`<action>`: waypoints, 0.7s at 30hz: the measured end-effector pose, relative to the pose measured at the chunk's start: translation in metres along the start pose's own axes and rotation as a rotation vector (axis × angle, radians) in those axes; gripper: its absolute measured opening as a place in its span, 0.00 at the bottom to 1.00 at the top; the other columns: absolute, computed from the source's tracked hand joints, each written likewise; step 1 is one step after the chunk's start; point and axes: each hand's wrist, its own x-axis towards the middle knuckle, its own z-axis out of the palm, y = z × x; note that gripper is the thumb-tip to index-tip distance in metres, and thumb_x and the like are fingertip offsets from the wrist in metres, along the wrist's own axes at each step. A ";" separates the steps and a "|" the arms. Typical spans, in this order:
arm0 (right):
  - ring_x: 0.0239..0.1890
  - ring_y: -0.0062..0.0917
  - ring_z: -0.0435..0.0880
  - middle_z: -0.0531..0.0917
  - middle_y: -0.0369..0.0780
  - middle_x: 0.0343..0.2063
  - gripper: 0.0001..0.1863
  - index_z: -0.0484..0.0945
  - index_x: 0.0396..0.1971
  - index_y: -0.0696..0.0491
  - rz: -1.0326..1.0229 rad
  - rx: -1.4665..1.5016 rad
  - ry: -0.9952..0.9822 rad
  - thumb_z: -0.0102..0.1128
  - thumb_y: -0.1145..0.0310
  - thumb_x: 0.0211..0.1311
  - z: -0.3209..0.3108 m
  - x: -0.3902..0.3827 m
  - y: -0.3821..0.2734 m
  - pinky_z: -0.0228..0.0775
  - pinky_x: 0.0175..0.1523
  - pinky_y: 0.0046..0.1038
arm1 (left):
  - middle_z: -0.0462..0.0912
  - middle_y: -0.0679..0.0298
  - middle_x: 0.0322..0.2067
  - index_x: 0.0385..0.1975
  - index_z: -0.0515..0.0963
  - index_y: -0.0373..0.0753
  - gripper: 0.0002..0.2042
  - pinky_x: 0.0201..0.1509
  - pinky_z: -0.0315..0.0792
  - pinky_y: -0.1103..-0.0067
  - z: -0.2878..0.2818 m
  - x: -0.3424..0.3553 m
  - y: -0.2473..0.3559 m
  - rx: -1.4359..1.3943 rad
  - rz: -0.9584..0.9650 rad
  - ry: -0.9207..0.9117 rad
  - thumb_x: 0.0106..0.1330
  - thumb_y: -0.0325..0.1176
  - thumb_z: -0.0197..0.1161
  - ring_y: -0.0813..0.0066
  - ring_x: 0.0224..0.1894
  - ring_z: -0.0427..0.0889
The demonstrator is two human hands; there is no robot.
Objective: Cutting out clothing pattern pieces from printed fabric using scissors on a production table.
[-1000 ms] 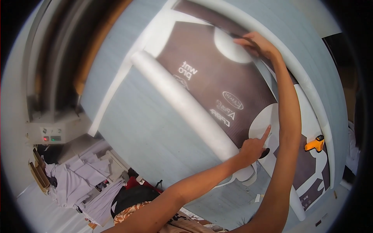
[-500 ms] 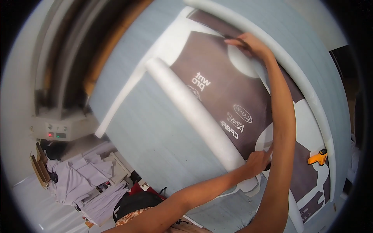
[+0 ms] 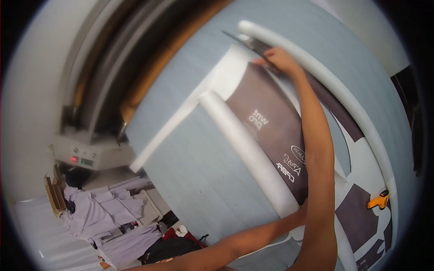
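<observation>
My right hand [image 3: 280, 61] grips a pair of scissors [image 3: 237, 37], whose dark blades point to the far left, past the end of a narrow dark strip. Beneath and beside it lies a printed sheet [image 3: 271, 104], dark brown with white mirrored lettering and a white border. A cut gap beside my right forearm bares the table. My left arm reaches in from the lower left, and my left hand is hidden behind the right forearm, near the lower end of a white roll [image 3: 248, 151]. What its fingers do does not show.
The blue-grey table [image 3: 194, 158] lies under the sheet. Along the right runs a long white roll [image 3: 357, 113]; an orange-and-black clamp-like tool [image 3: 379, 201] rests near it. At left are a machine control box [image 3: 81, 156] and piled pale lilac cloth [image 3: 104, 203].
My right hand has carried the scissors along the sheet's far part, and their blades now show. A gap has opened in the sheet. The left hand has gone behind the right forearm; the view has shifted.
</observation>
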 end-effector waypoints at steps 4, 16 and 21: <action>0.14 0.13 0.64 0.67 0.28 0.12 0.25 0.77 0.15 0.55 -0.277 0.112 0.210 0.82 0.52 0.49 0.023 -0.027 -0.115 0.51 0.21 0.21 | 0.86 0.50 0.29 0.42 0.82 0.36 0.12 0.37 0.80 0.62 -0.012 0.008 -0.037 0.177 -0.166 -0.226 0.61 0.32 0.64 0.51 0.33 0.86; 0.11 0.15 0.70 0.73 0.32 0.15 0.08 0.77 0.25 0.58 0.036 0.113 0.827 0.66 0.72 0.60 0.088 -0.500 -0.129 0.57 0.18 0.18 | 0.85 0.54 0.34 0.33 0.85 0.41 0.10 0.49 0.71 0.57 -0.282 0.046 0.035 0.436 0.022 -0.058 0.54 0.38 0.70 0.48 0.42 0.82; 0.10 0.15 0.69 0.72 0.32 0.14 0.10 0.77 0.25 0.58 0.471 0.358 0.978 0.69 0.73 0.62 0.208 -0.649 -0.144 0.55 0.15 0.19 | 0.85 0.53 0.42 0.47 0.84 0.41 0.25 0.57 0.69 0.59 -0.443 0.043 -0.051 0.788 0.108 -0.092 0.67 0.58 0.61 0.54 0.47 0.83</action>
